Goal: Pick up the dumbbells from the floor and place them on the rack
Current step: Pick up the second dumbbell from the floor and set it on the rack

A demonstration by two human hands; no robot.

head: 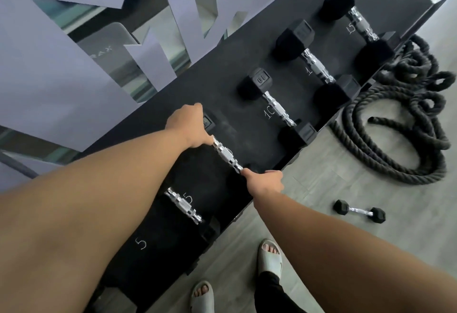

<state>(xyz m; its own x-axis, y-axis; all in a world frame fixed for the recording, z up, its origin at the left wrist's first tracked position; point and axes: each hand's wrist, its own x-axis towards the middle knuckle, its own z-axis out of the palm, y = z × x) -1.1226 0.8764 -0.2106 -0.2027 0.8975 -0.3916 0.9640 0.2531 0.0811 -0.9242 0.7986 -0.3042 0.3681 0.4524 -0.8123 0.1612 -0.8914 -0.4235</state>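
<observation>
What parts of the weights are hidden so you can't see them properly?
All from the head view:
- The dumbbell being placed: both heads are covered, one by the left hand, one by the right hand.
- The nearest racked dumbbell: its far head is behind the left forearm.
- The floor dumbbell: too small to read any number.
- The rack: its near end is cut off by the forearm and the bottom edge.

Matt black rack (247, 48); glossy knurled metal dumbbell handle (226, 155).

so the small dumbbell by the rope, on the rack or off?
Off. The small dumbbell lies on the grey floor, apart from the rack and near the coiled rope.
</observation>
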